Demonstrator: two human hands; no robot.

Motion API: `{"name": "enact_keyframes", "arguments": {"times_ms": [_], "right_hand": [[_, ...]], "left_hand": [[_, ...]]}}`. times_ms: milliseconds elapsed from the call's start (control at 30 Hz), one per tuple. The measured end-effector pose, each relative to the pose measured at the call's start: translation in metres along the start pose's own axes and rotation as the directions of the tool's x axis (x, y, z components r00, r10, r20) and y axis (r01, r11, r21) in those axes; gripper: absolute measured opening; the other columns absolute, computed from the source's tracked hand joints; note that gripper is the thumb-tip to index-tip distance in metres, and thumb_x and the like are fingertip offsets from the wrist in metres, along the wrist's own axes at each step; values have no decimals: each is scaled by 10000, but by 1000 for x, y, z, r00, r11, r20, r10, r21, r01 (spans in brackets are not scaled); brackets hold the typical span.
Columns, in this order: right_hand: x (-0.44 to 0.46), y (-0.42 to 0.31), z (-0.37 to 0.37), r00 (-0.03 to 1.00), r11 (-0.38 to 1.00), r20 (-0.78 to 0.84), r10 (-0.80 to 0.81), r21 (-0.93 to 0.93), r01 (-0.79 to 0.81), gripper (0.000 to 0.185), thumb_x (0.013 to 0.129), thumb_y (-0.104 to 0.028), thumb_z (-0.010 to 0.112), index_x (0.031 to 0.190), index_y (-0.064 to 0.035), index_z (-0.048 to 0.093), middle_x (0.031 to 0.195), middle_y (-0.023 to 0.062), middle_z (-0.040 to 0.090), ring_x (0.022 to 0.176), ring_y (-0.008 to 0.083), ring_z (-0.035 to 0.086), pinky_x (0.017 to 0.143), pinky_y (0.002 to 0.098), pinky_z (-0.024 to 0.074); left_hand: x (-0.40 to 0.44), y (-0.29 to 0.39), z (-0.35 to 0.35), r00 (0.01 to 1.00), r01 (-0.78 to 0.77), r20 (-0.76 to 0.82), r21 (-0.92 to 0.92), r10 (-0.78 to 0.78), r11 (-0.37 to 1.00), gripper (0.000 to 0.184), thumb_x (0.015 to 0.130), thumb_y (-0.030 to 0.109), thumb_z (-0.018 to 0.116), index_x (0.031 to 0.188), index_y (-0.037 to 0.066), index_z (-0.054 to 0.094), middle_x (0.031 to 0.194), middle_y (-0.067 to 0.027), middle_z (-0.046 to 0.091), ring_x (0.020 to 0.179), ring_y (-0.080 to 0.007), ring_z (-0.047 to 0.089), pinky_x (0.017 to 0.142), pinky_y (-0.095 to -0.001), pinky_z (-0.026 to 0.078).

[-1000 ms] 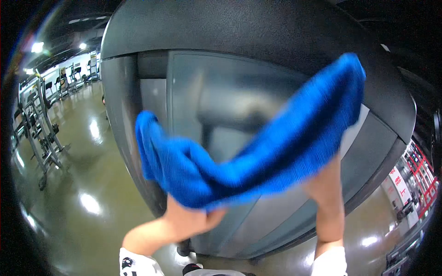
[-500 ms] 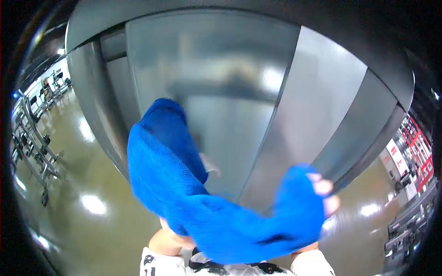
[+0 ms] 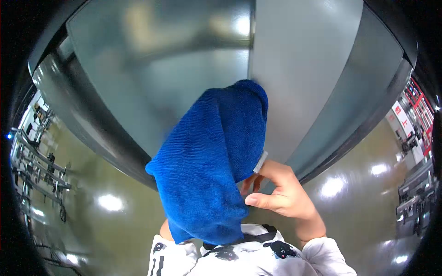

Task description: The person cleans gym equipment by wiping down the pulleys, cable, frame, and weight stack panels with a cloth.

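Note:
A blue cloth (image 3: 202, 165) hangs bunched in front of my body, with a small white tag (image 3: 260, 162) at its right edge. My left hand is hidden beneath the cloth; only a bit of the left wrist shows below it. My right hand (image 3: 281, 193) is beside the cloth's lower right edge, thumb apart from the curved fingers, some of which pass behind the cloth near the tag. Just beyond the cloth stands a large grey panelled surface (image 3: 299, 69), glossy on its left part.
Gym equipment (image 3: 41, 170) stands on the shiny floor (image 3: 110, 230) at the left. At the right are more machines (image 3: 416, 193), a red frame (image 3: 419, 103) and a white sign with red characters (image 3: 403, 118).
The cloth, earlier stretched between both hands, is now gathered toward the left. My right hand has come off its right end and moved inward. The view has tilted down and closer to the panels.

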State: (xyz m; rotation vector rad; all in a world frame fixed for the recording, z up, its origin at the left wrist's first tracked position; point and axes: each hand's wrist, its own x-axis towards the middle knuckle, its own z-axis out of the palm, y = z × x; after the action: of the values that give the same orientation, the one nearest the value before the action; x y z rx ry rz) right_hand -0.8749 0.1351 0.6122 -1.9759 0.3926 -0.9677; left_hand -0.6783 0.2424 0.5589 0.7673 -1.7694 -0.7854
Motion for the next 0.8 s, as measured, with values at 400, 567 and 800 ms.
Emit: {"name": "enact_keyframes", "arguments": {"times_ms": [400,567,800], "right_hand": [[-18,14,-13,907,984,-421,0,164,76,128,824,-74,659,887,-5,571,821,47,608,728,102,573,656,238,444],[-25,14,-24,822,956,-568,-42,217,199,358,943,-91,479,1264,-6,344,762,39,564,608,52,472,582,171,370],[-13,-21,-42,892,968,-435,128,250,-17,210,952,-119,496,1126,-55,396,714,-7,514,623,21,396,557,188,303]], "left_hand": [[75,-22,5,995,66,99,-440,-24,896,593,896,267,561,1343,-55,340,1382,-184,377,1265,-295,377,1057,-391,276],[41,-24,-8,992,88,126,-597,-16,798,623,901,273,562,1366,-59,313,1411,-178,353,1289,-284,359,1065,-384,269],[63,15,-7,966,239,143,-154,-217,959,550,863,-76,492,1378,-56,298,1389,-144,400,1278,-207,361,1051,-317,265]]}}
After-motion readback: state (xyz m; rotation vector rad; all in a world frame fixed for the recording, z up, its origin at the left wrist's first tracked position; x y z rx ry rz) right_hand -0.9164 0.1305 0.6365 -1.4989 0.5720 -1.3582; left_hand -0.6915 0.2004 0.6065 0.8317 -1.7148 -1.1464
